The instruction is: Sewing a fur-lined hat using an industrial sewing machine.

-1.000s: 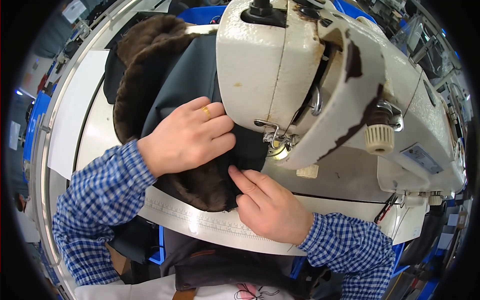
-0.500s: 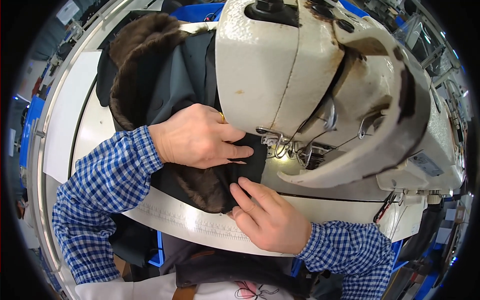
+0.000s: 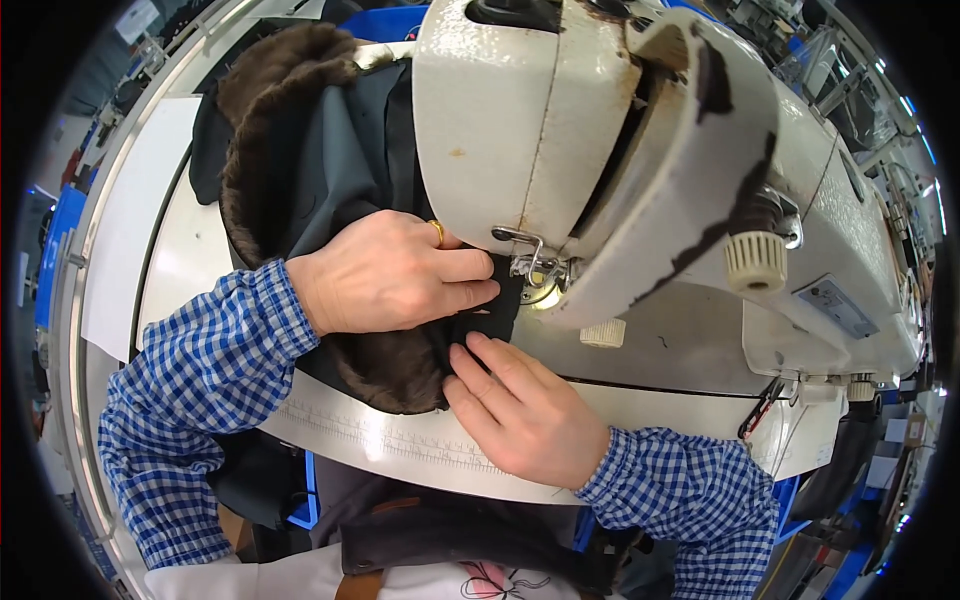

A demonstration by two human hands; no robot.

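Observation:
A dark garment piece (image 3: 345, 150) with brown fur (image 3: 245, 190) lies on the machine bed, its right edge close to the sewing machine's (image 3: 490, 130) presser foot (image 3: 541, 270). My left hand (image 3: 385, 272), with a yellow ring, lies over the cloth just left of the foot. Its fingers are bent together, pinching the fabric. Nearer to me, my right hand (image 3: 530, 408) holds the front edge of the cloth beside the fur. Its fingers lie close together on top, and the thumb is hidden beneath them. The needle tip cannot be made out.
The machine's curved white arm (image 3: 700, 200), with worn paint, reaches down to the right of the foot. Round knobs (image 3: 757, 262) sit behind it. A printed ruler scale (image 3: 400, 445) runs along the table's front edge. Red-and-black snips (image 3: 762, 408) lie at the right. White paper (image 3: 140, 220) is at the left.
The left fingertips have drawn closer together on the cloth. My right hand has shifted slightly left and away from me. The curved white arm appears further left, with knobs now showing.

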